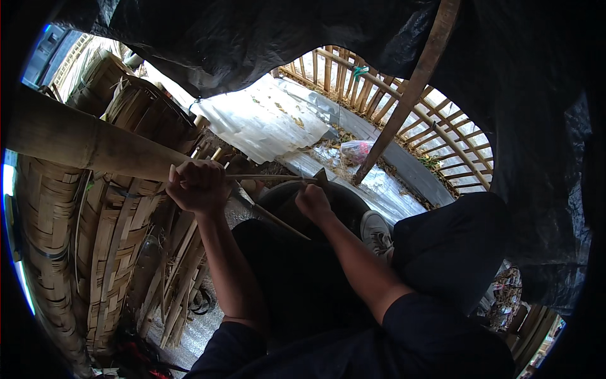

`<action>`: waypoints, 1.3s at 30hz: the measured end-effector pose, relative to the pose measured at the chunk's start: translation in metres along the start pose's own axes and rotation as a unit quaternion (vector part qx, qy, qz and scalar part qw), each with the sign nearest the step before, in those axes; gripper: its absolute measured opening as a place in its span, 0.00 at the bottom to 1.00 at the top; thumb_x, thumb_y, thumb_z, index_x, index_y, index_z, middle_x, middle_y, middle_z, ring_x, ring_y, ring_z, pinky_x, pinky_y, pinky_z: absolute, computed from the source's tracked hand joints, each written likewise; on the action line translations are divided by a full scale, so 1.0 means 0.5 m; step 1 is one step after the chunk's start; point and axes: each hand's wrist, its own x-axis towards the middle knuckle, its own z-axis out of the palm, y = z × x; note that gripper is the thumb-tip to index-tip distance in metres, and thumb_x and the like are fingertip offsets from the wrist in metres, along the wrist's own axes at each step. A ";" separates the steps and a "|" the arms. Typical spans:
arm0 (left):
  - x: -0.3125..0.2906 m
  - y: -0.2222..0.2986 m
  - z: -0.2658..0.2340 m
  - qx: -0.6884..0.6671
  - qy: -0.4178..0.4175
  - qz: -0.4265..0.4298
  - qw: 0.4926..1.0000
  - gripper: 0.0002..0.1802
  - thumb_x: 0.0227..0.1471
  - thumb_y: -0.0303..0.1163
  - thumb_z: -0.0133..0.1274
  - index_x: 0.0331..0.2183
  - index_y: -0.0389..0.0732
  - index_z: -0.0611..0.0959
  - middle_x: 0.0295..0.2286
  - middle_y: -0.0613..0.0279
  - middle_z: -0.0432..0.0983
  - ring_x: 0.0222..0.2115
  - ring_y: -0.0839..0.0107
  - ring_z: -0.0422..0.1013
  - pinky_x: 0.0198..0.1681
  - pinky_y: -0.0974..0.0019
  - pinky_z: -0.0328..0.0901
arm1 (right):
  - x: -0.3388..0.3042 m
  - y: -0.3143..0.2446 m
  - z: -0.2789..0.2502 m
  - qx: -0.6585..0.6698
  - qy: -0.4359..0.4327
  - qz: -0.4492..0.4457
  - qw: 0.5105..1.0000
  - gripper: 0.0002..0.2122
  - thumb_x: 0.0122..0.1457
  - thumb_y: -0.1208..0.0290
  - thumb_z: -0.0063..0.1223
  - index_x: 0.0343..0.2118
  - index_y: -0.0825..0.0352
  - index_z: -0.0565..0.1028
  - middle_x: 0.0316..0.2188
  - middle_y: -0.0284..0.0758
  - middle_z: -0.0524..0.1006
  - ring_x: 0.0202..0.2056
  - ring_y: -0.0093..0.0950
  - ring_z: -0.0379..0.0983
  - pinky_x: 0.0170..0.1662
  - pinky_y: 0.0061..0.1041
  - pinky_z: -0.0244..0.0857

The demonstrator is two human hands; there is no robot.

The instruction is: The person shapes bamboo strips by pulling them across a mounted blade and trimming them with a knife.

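My left hand (201,186) is closed in a fist beside the end of a thick bamboo pole (113,148). From that fist a thin pale bamboo strip (268,177) runs rightward to my right hand (314,205), whose fingers are also closed. A small pointed, flat piece (321,177) juts up just beyond the right fingers; whether it is a blade or wood I cannot make out. Below the hands, a dark rounded object (347,201) is partly hidden by my right arm. Another thin stick (278,221) slants down between my forearms.
Woven bamboo panels (53,252) and loose strips (183,287) crowd the left. A wooden post (410,95) slants down ahead, before a bamboo fence (385,95) and pale sheeting (265,120). Black plastic (252,38) hangs overhead. My white shoe (375,230) rests right of the hands.
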 end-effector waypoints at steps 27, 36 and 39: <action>-0.009 -0.011 0.023 -0.015 0.055 0.016 0.998 0.29 0.55 0.54 0.30 0.11 0.46 0.54 0.08 0.73 0.40 0.09 0.78 0.36 0.13 0.70 0.37 | -0.095 -0.292 -0.095 0.186 0.011 -0.129 0.974 0.23 0.62 0.62 0.32 0.22 0.76 0.73 0.21 0.56 0.73 0.31 0.52 0.72 0.38 0.44 0.67; -0.003 -0.011 0.014 -0.025 0.005 -0.009 1.000 0.29 0.54 0.53 0.29 0.09 0.46 0.52 0.06 0.71 0.40 0.07 0.78 0.36 0.10 0.70 0.36 | -0.034 -0.129 -0.054 0.078 -0.004 -0.057 0.995 0.21 0.61 0.61 0.33 0.26 0.76 0.74 0.24 0.58 0.73 0.32 0.51 0.72 0.38 0.45 0.67; -0.001 -0.011 0.032 -0.022 -0.068 -0.017 0.997 0.29 0.53 0.52 0.29 0.09 0.47 0.51 0.06 0.71 0.40 0.06 0.78 0.36 0.10 0.70 0.36 | -0.086 -0.274 -0.100 0.126 0.025 -0.168 0.978 0.20 0.61 0.63 0.35 0.24 0.75 0.73 0.21 0.57 0.72 0.30 0.52 0.72 0.35 0.45 0.66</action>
